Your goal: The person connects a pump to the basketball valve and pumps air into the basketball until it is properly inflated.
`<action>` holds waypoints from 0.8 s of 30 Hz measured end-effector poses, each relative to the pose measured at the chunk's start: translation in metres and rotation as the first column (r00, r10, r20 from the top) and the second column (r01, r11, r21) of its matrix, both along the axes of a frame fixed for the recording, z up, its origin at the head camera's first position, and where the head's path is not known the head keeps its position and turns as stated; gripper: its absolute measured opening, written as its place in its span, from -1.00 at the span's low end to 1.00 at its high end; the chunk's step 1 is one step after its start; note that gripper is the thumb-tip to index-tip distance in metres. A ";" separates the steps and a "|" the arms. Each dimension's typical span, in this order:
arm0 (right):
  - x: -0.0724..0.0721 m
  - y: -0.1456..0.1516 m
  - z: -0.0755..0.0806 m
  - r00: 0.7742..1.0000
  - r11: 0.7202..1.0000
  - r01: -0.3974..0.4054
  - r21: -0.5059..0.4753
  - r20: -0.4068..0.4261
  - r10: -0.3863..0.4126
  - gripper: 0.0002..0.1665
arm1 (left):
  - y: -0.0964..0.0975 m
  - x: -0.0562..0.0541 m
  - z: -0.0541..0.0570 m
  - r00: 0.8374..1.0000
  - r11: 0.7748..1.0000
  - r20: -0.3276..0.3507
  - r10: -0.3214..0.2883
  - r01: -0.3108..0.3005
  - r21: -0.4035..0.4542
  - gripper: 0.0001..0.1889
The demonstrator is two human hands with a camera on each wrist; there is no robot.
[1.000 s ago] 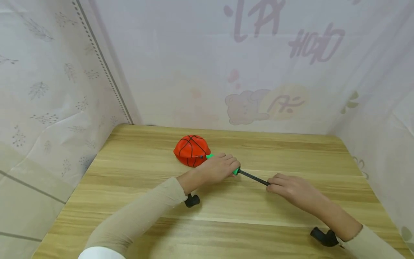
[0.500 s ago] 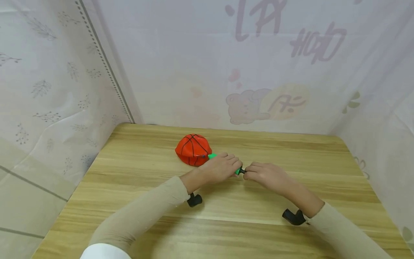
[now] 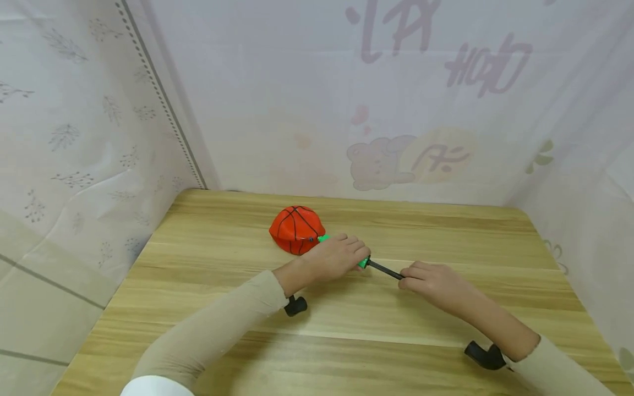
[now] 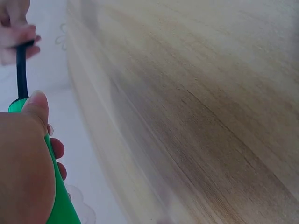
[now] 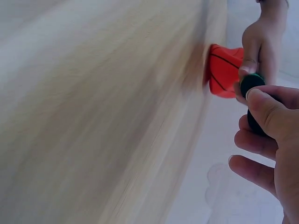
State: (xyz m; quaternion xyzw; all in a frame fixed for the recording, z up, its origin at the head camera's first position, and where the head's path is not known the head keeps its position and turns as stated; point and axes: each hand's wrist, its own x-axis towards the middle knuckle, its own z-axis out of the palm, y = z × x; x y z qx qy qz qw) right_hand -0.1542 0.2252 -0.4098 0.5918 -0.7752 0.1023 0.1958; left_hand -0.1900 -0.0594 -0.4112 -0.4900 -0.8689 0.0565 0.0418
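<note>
A partly deflated red ball with black basketball lines (image 3: 296, 228) sits on the wooden table, its top rounded and its side creased. My left hand (image 3: 333, 258) grips the green barrel of a small hand pump (image 4: 61, 205), whose near end reaches the ball's side. Out of the barrel's other end runs a black rod (image 3: 385, 269). My right hand (image 3: 436, 286) holds the rod's far end, thumb and fingers curled round the black handle (image 5: 256, 122). A stretch of rod shows between the two hands.
Black curved wrist mounts (image 3: 295, 306) hang under both forearms, close over the wooden table (image 3: 346, 363). A printed pale curtain (image 3: 277, 110) stands behind the table's back edge and along both sides.
My right hand pushed the rod in toward the left hand, then drew it back out to the right. The left hand and the ball stay nearly in place.
</note>
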 end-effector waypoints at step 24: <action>-0.020 -0.028 0.001 0.999 0.995 0.012 0.095 0.039 -0.016 -0.69 | 0.004 -0.001 0.000 1.000 1.000 -0.009 0.009 -0.009 -0.006 -0.64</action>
